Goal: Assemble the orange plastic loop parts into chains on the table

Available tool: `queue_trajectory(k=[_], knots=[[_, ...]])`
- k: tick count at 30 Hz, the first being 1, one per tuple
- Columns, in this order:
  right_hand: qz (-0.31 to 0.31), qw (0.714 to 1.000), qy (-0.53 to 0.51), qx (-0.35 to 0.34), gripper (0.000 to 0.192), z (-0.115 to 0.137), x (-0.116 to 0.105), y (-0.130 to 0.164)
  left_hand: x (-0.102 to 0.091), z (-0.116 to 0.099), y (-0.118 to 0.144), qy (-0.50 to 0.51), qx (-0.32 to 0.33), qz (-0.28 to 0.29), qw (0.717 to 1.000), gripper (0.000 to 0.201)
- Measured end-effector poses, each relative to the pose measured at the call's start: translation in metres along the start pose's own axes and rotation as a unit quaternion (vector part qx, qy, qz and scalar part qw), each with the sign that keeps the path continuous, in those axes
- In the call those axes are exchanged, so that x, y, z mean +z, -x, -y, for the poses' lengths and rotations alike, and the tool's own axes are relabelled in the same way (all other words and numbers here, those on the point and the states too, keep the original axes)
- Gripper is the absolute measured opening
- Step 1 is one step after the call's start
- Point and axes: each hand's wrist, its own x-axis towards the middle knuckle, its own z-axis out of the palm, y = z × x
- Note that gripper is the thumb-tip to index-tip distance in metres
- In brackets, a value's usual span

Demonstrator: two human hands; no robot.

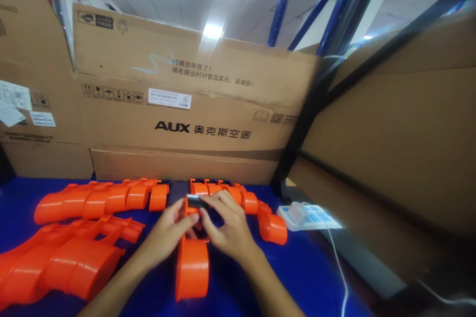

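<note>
A wall of cardboard boxes (193,104) stands along the back of my blue tabletop (320,267), with more cardboard and a dark blue rack post (297,143) closing in the right side. Across the tabletop lie orange plastic shells: a long row (100,200) at the back left, a second pile (59,257) nearer me on the left, and a shorter row (256,210) curving off to the right behind my hands. A white charger block (297,212) sits on a pale tray further right, its cable trailing toward me.

The shell I am working on (192,267) lies straight in front of me, its long axis pointing away from my body, the wide rounded end nearest me and the narrow end up between my hands. My left hand (167,233) is curled around that narrow end from the left. My right hand (228,230) comes in from the right, its fingertips pinching a small black piece (197,202) lying crosswise on top of the shell's far end. Both hands are closed on their parts, touching the shell, about equally near.
</note>
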Motion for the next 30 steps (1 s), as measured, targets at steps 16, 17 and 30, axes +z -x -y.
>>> queue_trajectory(k=[16,17,30], knots=[[0.307,0.910,0.233,0.154,0.023,-0.022,-0.007,0.009,-0.003,-0.020,0.001,0.196,-0.051,-0.154,0.967,0.021],[0.320,0.904,0.238,0.153,0.026,-0.022,-0.005,0.011,-0.004,-0.019,0.001,0.198,-0.054,-0.154,0.967,0.021],[0.367,0.886,0.230,0.166,0.025,-0.019,0.005,0.009,-0.010,-0.004,-0.004,0.169,-0.019,-0.127,0.977,0.021]])
